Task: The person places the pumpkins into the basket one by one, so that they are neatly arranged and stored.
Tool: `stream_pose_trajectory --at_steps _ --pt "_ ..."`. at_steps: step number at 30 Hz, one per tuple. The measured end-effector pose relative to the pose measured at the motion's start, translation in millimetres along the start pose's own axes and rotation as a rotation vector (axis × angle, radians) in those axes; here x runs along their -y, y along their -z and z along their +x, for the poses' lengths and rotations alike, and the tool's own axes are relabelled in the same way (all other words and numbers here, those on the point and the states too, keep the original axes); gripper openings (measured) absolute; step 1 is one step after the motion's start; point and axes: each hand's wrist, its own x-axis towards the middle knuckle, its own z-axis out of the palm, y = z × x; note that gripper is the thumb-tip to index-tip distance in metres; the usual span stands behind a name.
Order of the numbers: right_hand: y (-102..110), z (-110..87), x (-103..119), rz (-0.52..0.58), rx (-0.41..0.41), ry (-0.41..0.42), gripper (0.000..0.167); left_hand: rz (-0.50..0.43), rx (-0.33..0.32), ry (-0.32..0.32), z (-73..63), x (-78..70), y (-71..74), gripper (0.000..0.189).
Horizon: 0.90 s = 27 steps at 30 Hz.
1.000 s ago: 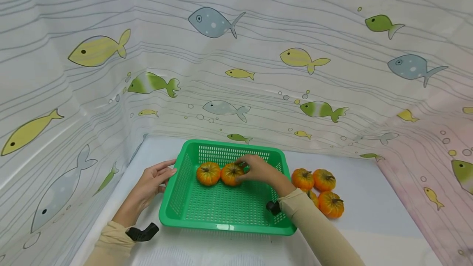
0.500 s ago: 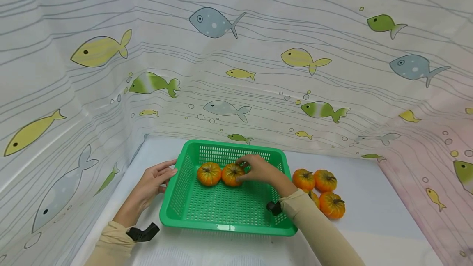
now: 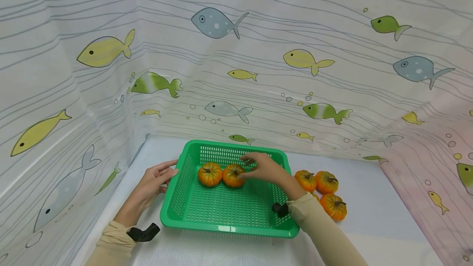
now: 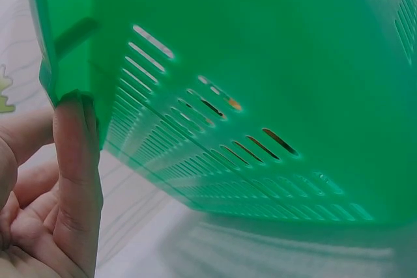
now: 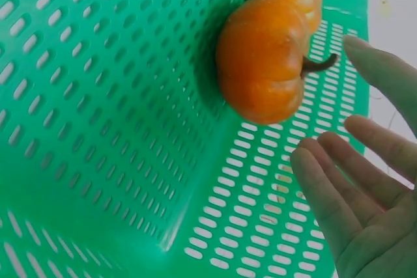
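Note:
A green plastic basket (image 3: 229,229) with slotted walls holds two small orange pumpkins. The left pumpkin (image 3: 210,174) and the right pumpkin (image 3: 233,175) sit side by side near its back wall, stems up. My left hand (image 3: 152,182) holds the basket's left rim, its fingertips tucked at the lip in the left wrist view. My right hand (image 3: 267,170) hovers inside the basket, just right of the right pumpkin. Its fingers are spread and hold nothing; the right wrist view shows a gap between them and the nearer pumpkin (image 5: 264,60).
Several more pumpkins stand in a group on the white table to the basket's right, among them a front one (image 3: 334,207) and a back one (image 3: 327,182); the right forearm partly hides the group. A fish-printed curtain (image 3: 236,89) surrounds the table.
My right hand has let go of the right pumpkin and drawn back slightly to the right. Both pumpkins in the basket stay in place, and my left hand keeps its position at the rim.

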Motion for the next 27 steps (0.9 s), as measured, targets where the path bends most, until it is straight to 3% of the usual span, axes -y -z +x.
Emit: stream_pose_trajectory --at_steps 15,27 --pt "30 -26.9 12 0.018 -0.050 0.034 0.064 -0.006 0.005 0.004 0.9 -0.1 0.2 0.064" --pt "45 -53.0 7 0.041 -0.074 0.078 0.064 -0.003 0.003 -0.002 0.5 0.8 0.0 0.065"
